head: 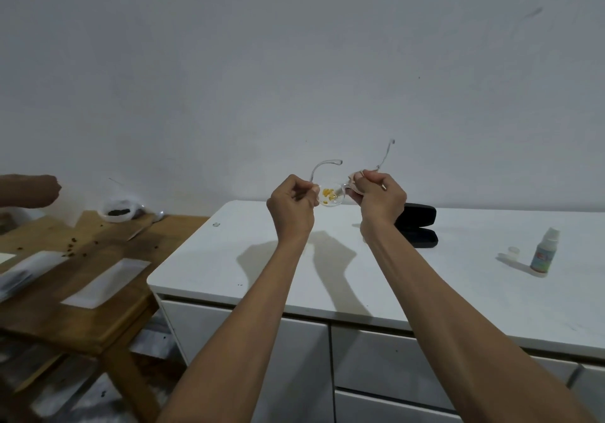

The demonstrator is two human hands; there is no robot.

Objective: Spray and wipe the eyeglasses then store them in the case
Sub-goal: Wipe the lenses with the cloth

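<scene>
I hold clear-framed eyeglasses (331,197) up in the air above the white cabinet top (248,259). Yellow-orange smudges show on the left lens. My left hand (292,208) pinches the left end of the frame and my right hand (379,198) pinches the right end, partly covering that lens. Both temple arms stick up and away. Behind my right wrist lies the open black glasses case (420,224). The small spray bottle (544,251) stands at the right, its clear cap (514,253) beside it. No cloth is visible.
A wooden table (98,291) stands to the left with white sheets, dark crumbs and a plastic bag of dark material (118,209). Another person's hand (29,190) reaches in at the far left. White drawers sit below the cabinet top.
</scene>
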